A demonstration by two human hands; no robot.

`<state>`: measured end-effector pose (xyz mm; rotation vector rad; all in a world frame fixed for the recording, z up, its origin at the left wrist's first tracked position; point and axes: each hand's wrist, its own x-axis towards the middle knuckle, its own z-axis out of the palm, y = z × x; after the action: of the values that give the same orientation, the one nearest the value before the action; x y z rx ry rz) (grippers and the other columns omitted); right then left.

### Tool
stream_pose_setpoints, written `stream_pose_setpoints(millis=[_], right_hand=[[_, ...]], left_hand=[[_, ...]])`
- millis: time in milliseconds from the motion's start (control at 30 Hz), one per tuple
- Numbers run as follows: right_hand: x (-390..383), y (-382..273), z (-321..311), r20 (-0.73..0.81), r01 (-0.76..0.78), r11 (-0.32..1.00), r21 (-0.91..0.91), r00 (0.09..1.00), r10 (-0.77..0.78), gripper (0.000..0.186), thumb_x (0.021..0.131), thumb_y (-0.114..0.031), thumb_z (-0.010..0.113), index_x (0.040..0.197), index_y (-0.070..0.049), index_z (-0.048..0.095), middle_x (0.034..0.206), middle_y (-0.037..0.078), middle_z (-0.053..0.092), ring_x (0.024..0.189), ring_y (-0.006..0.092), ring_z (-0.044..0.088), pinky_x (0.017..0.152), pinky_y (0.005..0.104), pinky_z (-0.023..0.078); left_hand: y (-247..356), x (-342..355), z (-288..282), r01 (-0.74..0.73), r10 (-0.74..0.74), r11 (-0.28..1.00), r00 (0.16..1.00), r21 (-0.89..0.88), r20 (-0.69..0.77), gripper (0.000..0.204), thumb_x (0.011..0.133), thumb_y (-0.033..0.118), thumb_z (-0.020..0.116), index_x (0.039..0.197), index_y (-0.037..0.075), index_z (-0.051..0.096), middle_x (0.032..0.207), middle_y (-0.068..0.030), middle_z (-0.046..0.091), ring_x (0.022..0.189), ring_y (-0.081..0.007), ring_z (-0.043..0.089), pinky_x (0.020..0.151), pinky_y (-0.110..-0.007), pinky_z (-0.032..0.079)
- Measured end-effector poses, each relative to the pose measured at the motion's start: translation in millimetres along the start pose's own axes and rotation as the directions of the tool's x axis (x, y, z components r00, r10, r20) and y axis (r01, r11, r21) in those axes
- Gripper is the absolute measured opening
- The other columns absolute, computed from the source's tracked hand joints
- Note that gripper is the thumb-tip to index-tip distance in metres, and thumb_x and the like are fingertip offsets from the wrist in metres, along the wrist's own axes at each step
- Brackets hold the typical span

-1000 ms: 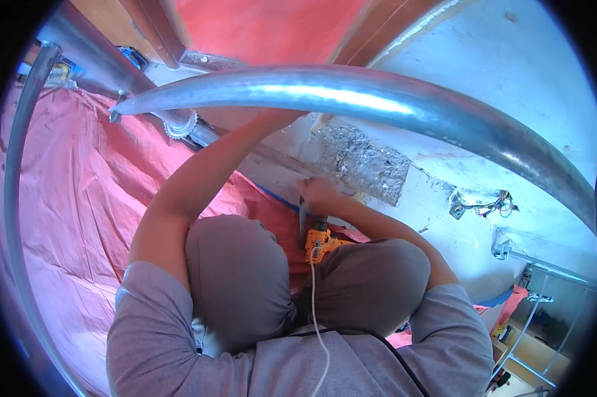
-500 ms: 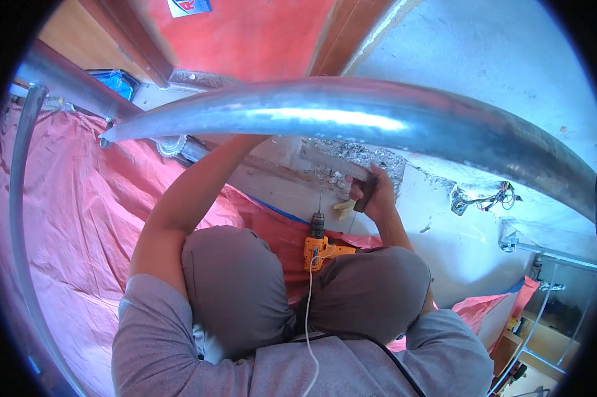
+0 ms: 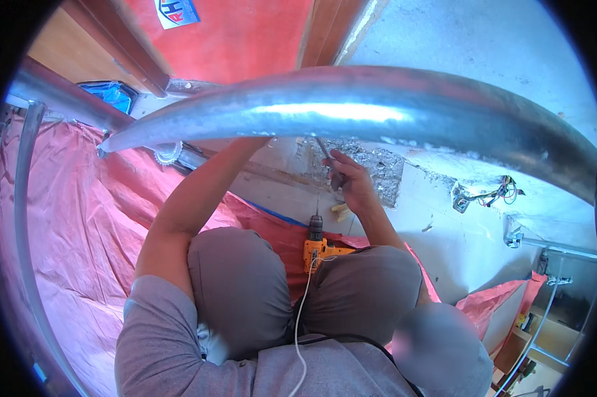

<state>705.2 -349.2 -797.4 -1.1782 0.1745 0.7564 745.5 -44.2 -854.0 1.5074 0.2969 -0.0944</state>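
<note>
Beyond my knees, my right hand is closed around a flat-bladed tool. The tool looks narrow and edge-on, its far end passing behind the thick metal tube. My left forearm reaches up to that tube, and the left hand is hidden behind it. An orange corded drill rests on the red sheet between my knees, its bit pointing away from me. Beside its chuck lies a small yellowish item. Rough grey rubble lies just past my right hand.
A pink-red sheet covers the floor at left. A toothed round blade sits under the tube's left end, with a blue tray farther back. Loose wires stick out of a box at right. A red panel stands ahead.
My right hand has moved left and slightly up with the tool, whose blade has turned from broadside to nearly edge-on. The left arm has shifted little.
</note>
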Motion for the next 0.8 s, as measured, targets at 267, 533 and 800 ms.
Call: stream_pose_setpoints(millis=[267,533,800], right_hand=[[35,27,23,0.006,0.000,0.943,-0.332,1.000,0.003,0.052,0.091,-0.020,0.084,0.133,0.007,0.066,0.101,0.005,0.074,0.089,0.0127,0.064,0.083,0.0283,0.050],[63,24,17,0.076,0.106,0.753,-0.649,0.994,-0.075,0.027,0.096,-0.021,0.079,0.093,0.005,0.072,0.080,0.006,0.071,0.073,0.0138,0.065,0.071,0.0317,0.052],[62,42,37,-0.001,0.104,0.781,-0.615,0.991,-0.133,0.026,0.096,-0.018,0.079,0.095,0.006,0.071,0.081,0.009,0.071,0.070,0.0173,0.068,0.067,0.0343,0.053]], left_hand=[[-3,-7,12,0.048,-0.047,0.997,0.999,-0.057,0.016,0.013,0.092,0.013,0.076,0.099,0.002,0.075,0.084,-0.0070,0.072,0.078,-0.0169,0.068,0.073,-0.036,0.057],[-5,-3,6,0.086,-0.083,0.990,0.996,-0.109,0.026,0.013,0.093,0.013,0.076,0.100,0.003,0.075,0.086,-0.0063,0.072,0.078,-0.0165,0.067,0.074,-0.035,0.056],[-7,0,1,0.122,-0.117,0.982,0.992,-0.147,0.040,0.012,0.094,0.013,0.076,0.102,0.003,0.075,0.087,-0.0056,0.072,0.079,-0.0161,0.067,0.074,-0.035,0.056]])
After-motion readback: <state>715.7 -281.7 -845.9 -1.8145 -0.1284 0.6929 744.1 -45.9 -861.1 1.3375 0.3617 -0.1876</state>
